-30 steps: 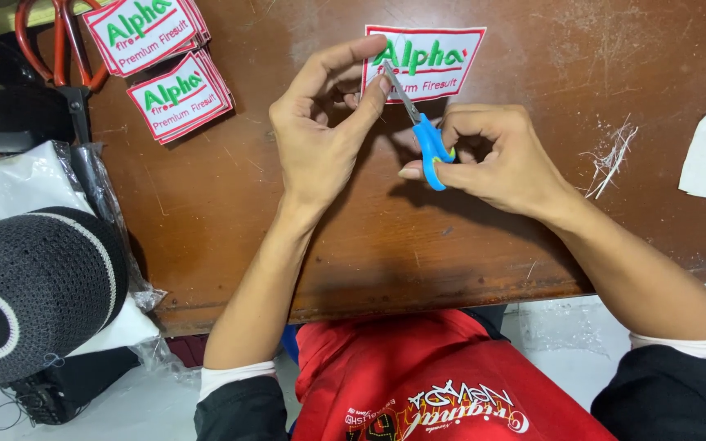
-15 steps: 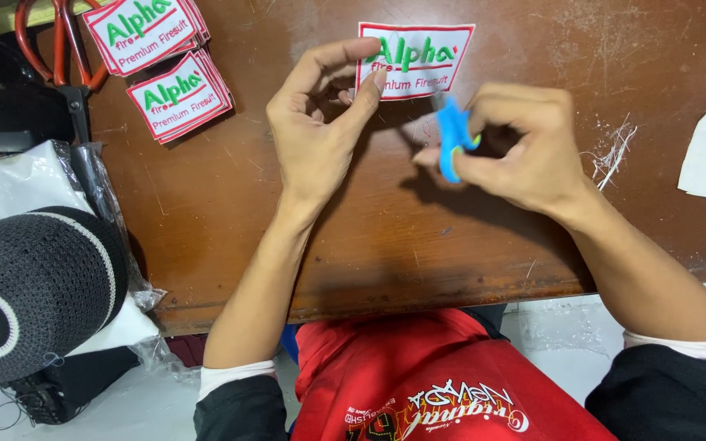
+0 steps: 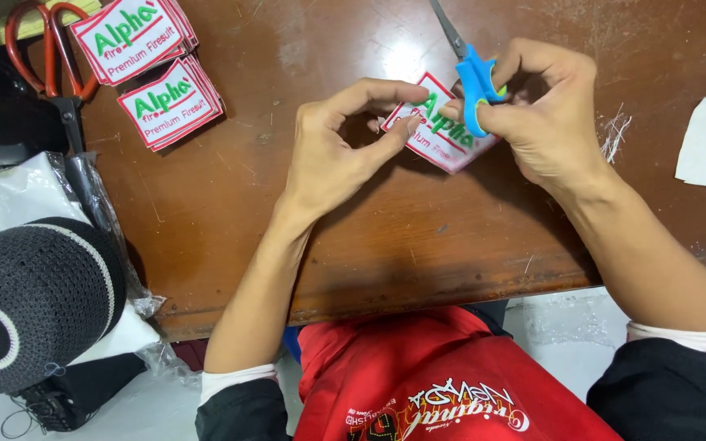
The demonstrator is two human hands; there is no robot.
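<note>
Two hands point(image 3: 443, 135) — one patch point(image 3: 439, 135), one scissors point(image 3: 471, 77)

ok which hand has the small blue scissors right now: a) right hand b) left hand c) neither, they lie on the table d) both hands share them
a: the right hand grips the small blue scissors, blades pointing up and away, while the left hand pinches the embroidered patch.

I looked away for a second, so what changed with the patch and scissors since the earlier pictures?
The patch has been turned from level to tilted, pinched by both hands. The right hand swung the blue scissors so the blades point up, away from the patch. The left hand kept its grip; stacked patches stayed.
</note>
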